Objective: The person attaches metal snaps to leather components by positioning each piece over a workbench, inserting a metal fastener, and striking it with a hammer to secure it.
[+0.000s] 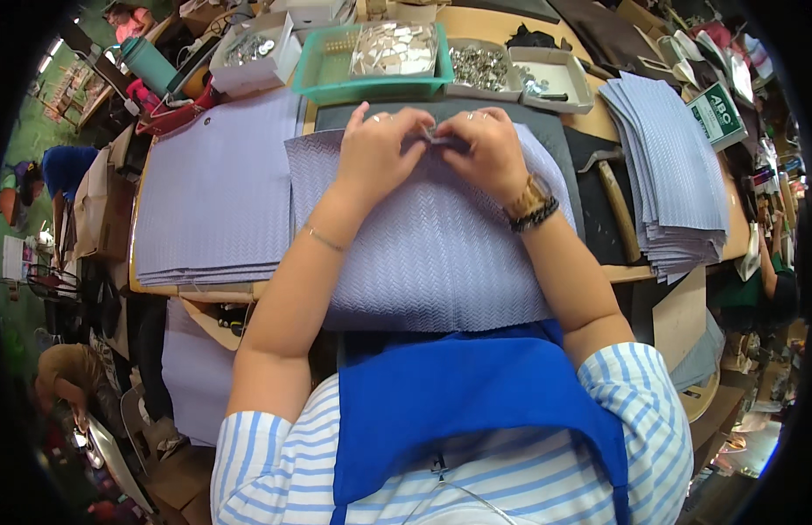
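Lavender-grey sheet (423,254): herringbone texture, soft sheen, upper edge pinched.

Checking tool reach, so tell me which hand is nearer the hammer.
Right. The right hand is left of the hammer; the left hand is farther left, beyond the right one.

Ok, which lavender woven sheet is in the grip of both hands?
The middle sheet, its far edge held by the left hand and right hand; neither hand touches the left stack or the right stack.
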`<action>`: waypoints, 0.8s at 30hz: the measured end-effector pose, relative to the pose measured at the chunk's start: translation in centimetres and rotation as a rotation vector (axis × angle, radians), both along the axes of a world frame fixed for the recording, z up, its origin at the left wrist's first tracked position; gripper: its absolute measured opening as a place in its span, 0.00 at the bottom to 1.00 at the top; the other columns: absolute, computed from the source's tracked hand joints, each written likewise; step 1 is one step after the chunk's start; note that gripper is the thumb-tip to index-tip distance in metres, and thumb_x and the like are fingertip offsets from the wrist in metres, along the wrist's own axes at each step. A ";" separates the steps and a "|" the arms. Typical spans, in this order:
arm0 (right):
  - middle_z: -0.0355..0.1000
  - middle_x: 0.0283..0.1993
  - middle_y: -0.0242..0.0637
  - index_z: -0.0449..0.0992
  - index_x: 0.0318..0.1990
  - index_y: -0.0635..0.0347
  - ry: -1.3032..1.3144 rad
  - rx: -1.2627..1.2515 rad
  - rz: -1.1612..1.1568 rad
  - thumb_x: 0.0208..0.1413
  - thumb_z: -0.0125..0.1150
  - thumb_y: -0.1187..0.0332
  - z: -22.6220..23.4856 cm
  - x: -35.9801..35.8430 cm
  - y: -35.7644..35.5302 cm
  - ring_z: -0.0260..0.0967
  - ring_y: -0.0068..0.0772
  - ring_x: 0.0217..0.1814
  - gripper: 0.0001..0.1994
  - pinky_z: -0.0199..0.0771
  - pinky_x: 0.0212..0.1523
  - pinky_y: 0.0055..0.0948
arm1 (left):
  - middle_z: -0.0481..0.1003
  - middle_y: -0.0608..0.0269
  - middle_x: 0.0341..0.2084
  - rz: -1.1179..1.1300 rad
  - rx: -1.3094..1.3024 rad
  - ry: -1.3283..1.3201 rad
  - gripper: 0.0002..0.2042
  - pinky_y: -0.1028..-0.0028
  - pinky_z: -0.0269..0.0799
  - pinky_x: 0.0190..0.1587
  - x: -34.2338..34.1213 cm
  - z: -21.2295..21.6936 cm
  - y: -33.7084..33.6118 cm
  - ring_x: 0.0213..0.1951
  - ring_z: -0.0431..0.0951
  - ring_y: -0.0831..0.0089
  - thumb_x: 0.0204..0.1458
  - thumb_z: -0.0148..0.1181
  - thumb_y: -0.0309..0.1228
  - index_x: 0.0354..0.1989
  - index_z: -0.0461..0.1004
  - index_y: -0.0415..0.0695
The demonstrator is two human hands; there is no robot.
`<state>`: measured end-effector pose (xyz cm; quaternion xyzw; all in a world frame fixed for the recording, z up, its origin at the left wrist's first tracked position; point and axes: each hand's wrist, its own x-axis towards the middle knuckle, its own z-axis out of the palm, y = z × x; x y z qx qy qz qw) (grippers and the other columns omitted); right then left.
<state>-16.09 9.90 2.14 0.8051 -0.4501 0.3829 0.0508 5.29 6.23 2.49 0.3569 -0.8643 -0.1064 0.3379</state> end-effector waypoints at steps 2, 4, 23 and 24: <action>0.78 0.35 0.29 0.78 0.37 0.48 0.169 -0.087 -0.002 0.48 0.72 0.65 2.1 0.4 1.8 0.78 0.33 0.39 0.09 0.72 0.52 0.41 | 0.84 0.68 0.36 -0.006 -0.075 -0.050 0.12 0.54 0.67 0.63 0.4 2.2 2.1 0.41 0.84 0.66 0.52 0.68 0.30 0.46 0.80 0.52; 0.77 0.34 0.29 0.77 0.36 0.48 0.205 -0.068 0.025 0.50 0.71 0.65 2.8 0.1 3.6 0.78 0.32 0.38 0.08 0.72 0.51 0.41 | 0.82 0.64 0.33 -0.077 -0.098 -0.167 0.10 0.60 0.74 0.52 0.5 3.6 4.1 0.38 0.83 0.61 0.50 0.70 0.33 0.41 0.81 0.49; 0.85 0.41 0.42 0.87 0.45 0.56 -0.038 0.437 -0.137 0.61 0.68 0.59 5.3 -5.8 -16.6 0.83 0.43 0.42 0.12 0.82 0.47 0.39 | 0.81 0.65 0.32 -0.151 0.136 0.079 0.06 0.62 0.76 0.37 -0.4 -2.8 4.9 0.32 0.82 0.59 0.55 0.69 0.36 0.31 0.84 0.49; 0.85 0.41 0.42 0.87 0.45 0.56 -0.036 0.433 -0.129 0.61 0.68 0.59 5.3 -5.1 -17.6 0.83 0.43 0.42 0.12 0.82 0.47 0.39 | 0.81 0.65 0.32 -0.144 0.131 0.080 0.06 0.62 0.76 0.37 -0.3 -2.9 4.9 0.32 0.82 0.59 0.55 0.69 0.36 0.31 0.84 0.49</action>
